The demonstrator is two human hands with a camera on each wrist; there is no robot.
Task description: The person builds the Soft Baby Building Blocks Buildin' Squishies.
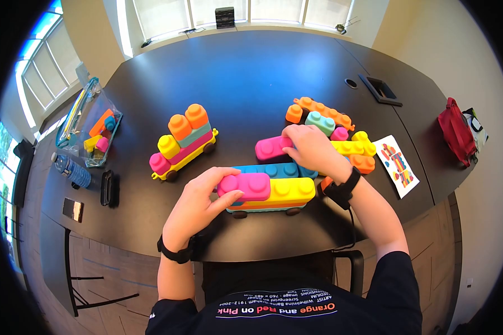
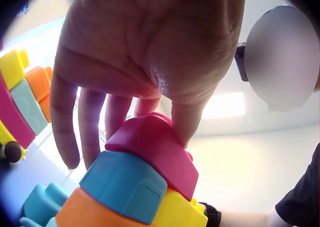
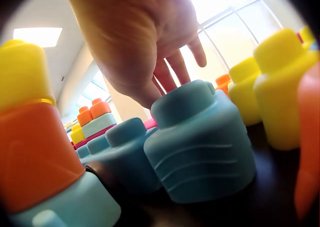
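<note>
From here I see the left hand (image 1: 198,202) gripping a pink block (image 1: 254,188) on the near wagon (image 1: 268,206), a yellow block (image 1: 293,191) seated alongside. The right hand (image 1: 318,149) holds a second pink block (image 1: 270,149) by its end, beyond that wagon. Past the left hand stands a far wagon (image 1: 185,149), stacked and, I'd judge, finished; the near one seems well along. Apparently left: a blue block (image 1: 266,170) between the hands, yellow pieces (image 1: 349,147) beside the right hand, and an orange base (image 1: 322,107) beyond it, seemingly bare.
</note>
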